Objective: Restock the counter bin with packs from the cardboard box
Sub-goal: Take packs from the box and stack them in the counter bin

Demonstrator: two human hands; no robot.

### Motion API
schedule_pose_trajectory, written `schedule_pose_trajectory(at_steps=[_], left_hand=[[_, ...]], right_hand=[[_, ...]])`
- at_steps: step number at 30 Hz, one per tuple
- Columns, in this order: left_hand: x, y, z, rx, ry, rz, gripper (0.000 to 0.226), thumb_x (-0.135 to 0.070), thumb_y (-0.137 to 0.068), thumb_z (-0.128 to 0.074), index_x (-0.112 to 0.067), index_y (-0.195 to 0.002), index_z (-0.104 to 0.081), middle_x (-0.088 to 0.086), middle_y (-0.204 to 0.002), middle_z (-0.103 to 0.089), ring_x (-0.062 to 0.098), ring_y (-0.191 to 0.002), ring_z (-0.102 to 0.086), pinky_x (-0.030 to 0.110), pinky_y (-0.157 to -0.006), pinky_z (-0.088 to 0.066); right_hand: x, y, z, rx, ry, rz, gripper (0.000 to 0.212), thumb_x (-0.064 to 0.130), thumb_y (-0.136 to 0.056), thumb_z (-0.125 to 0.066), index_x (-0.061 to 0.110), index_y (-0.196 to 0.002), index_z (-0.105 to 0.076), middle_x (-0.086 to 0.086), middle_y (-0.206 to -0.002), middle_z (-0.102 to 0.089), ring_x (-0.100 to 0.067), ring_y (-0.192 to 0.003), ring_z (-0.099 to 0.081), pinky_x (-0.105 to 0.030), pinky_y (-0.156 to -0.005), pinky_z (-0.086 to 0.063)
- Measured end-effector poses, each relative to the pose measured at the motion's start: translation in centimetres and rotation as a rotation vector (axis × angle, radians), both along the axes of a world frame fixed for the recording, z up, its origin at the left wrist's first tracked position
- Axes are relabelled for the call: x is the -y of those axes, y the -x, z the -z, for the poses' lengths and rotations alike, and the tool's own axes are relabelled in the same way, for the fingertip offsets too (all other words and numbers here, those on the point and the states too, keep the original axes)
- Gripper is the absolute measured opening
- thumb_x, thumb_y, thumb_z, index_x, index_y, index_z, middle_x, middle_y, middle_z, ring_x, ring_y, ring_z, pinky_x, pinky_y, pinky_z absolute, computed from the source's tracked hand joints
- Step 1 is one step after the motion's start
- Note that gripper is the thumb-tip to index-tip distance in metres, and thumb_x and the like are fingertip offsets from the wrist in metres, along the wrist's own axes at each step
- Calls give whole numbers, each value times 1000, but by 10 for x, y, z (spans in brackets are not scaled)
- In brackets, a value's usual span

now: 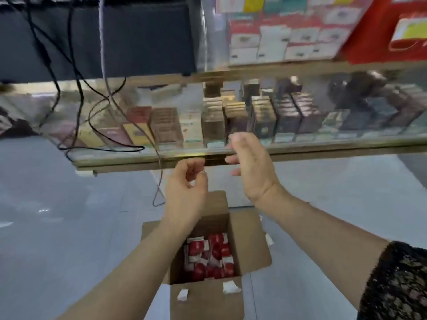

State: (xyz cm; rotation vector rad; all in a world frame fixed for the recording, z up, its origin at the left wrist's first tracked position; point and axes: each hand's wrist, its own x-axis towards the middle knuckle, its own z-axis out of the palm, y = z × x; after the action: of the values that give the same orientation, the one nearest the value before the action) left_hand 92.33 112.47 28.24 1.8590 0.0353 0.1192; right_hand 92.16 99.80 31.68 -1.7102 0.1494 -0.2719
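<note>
An open cardboard box [251, 245] stands on the floor below my arms, with several red and white packs [209, 257] inside. Above it runs the gold front rail [138, 158] of a glass counter [323, 135] that holds rows of packs. My right hand [251, 167] is at that rail, thumb over its top edge and fingers under it, gripping it. My left hand [187, 183] hovers just below the rail to the left, fingers curled with thumb against forefinger; I see nothing in it. No bin is plainly visible.
Black cables [78, 107] hang over the counter's left part from a dark device [143, 38]. Shelves of white, red and yellow packs [288, 38] fill the back right. The grey tiled floor [57, 215] lies around the box.
</note>
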Motion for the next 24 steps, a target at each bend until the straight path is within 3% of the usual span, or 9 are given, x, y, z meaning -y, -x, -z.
schedule_pose_trajectory(at_steps=[3, 5, 7, 9, 11, 14, 20, 24], left_hand=[[-4, 11, 88, -118, -69, 6, 18, -10, -92, -53, -19, -105, -61, -3, -91, -64, 13, -82, -61, 26, -71, -51], [-10, 12, 145, -220, -101, -25, 18, -10, -91, -52, -17, -104, -63, 0, -90, -66, 14, -78, -62, 28, -70, -51], [-13, 9, 197, -324, -130, -48, 17, -12, -92, -52, -18, -102, -64, -1, -89, -66, 13, -74, -61, 26, -68, -51], [-16, 3, 245, -370, -178, -50, 16, -12, -92, -51, -19, -99, -64, -6, -83, -64, 3, -66, -58, 14, -59, -46], [-18, -3, 288, -399, -236, -38, 16, -11, -92, -51, -20, -97, -64, -12, -80, -61, -4, -61, -55, 3, -52, -40], [-22, -16, 351, -508, -310, 16, 16, -13, -93, -51, -18, -100, -64, -12, -81, -60, 0, -66, -54, 11, -58, -43], [-20, -33, 457, -948, -373, 242, 21, -16, -95, -49, -3, -99, -66, 7, -97, -68, 24, -92, -64, 38, -85, -54], [-14, -46, 491, -1165, -586, 517, 31, -22, -101, -43, -6, -125, -55, 12, -124, -60, 28, -111, -58, 36, -87, -50]], right_hand=[[2, 20, 90, -137, 10, -44, 31, 66, -81, -32, 43, -91, -51, 21, -94, -55, -11, -100, -56, -47, -95, -48], [-1, 29, 145, -206, 29, -71, 37, 72, -78, -30, 45, -92, -50, 22, -95, -54, -10, -101, -57, -47, -95, -48], [-6, 33, 194, -279, 6, -86, 28, 64, -87, -35, 41, -92, -50, 20, -96, -56, -11, -100, -58, -45, -94, -49], [-13, 31, 238, -341, -14, -95, 23, 58, -91, -38, 39, -89, -51, 17, -96, -58, -11, -98, -59, -43, -93, -49], [-20, 26, 278, -381, -7, -88, 28, 63, -81, -34, 40, -86, -50, 16, -94, -58, -13, -97, -60, -44, -92, -50], [-30, 17, 335, -451, -21, -87, 27, 59, -90, -34, 38, -84, -50, 14, -94, -58, -16, -96, -60, -48, -90, -50], [-42, 0, 419, -585, -93, -84, 32, 58, -92, -31, 34, -88, -53, 11, -92, -57, -18, -99, -58, -49, -97, -46], [-42, -14, 457, -653, -132, -70, 32, 51, -97, -29, 31, -97, -54, 11, -94, -55, -17, -101, -57, -49, -97, -46]])
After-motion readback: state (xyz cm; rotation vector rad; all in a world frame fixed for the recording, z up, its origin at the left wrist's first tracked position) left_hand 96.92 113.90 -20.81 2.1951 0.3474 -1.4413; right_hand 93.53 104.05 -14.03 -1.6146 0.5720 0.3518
